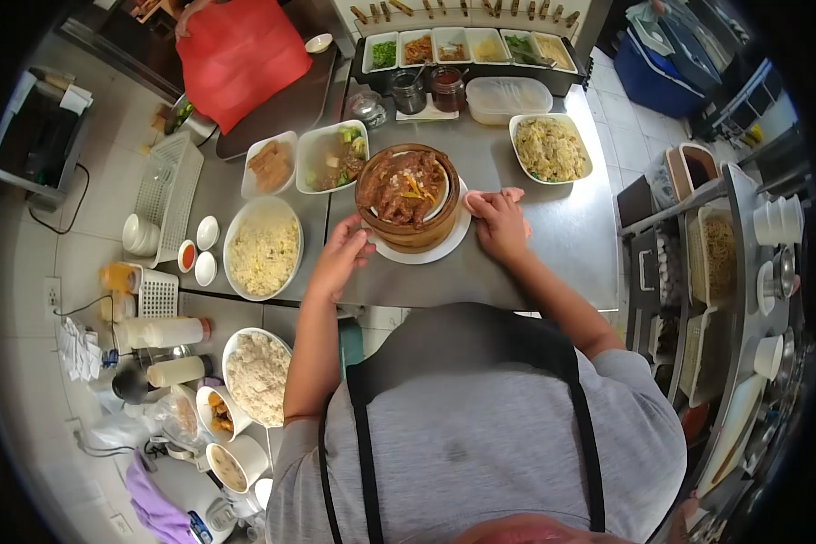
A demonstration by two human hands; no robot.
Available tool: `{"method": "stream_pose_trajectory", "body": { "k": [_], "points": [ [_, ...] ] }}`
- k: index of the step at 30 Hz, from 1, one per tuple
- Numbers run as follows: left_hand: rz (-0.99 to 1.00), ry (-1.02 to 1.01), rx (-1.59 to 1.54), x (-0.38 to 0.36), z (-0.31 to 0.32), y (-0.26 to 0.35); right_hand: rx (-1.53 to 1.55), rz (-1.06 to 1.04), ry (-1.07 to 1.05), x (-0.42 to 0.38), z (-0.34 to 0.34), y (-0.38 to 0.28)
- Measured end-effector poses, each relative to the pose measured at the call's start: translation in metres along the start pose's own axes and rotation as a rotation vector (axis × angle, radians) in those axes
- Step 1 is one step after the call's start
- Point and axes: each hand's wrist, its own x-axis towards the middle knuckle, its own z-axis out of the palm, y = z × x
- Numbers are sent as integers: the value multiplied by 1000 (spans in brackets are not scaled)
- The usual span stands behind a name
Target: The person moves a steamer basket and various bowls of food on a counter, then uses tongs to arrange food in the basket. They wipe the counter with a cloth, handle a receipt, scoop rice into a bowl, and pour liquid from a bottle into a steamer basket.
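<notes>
On a white plate (426, 257) stands a round bamboo steamer (406, 236), filled with dark brown sauced meat (397, 192) topped by a few yellow-orange strips. My left hand (343, 256) is open at the steamer's left side, its fingers slightly bent and apart, right by the plate's rim. My right hand (499, 225) is closed around a folded pink cloth (514, 196) at the plate's right edge.
Noodles in a square container (550, 150) stand right. Left are a bowl of fried rice (263, 249), a container of vegetables and meat (334, 159) and small sauce cups. Topping trays (467, 47) line the back. A red bag (240, 59) with someone's hand is back left.
</notes>
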Motion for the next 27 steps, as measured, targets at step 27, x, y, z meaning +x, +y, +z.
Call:
{"method": "stream_pose_trajectory", "body": {
  "k": [27],
  "points": [
    [158, -201, -256, 108, -4, 30, 300, -267, -681, 192, 26, -37]
  ]
}}
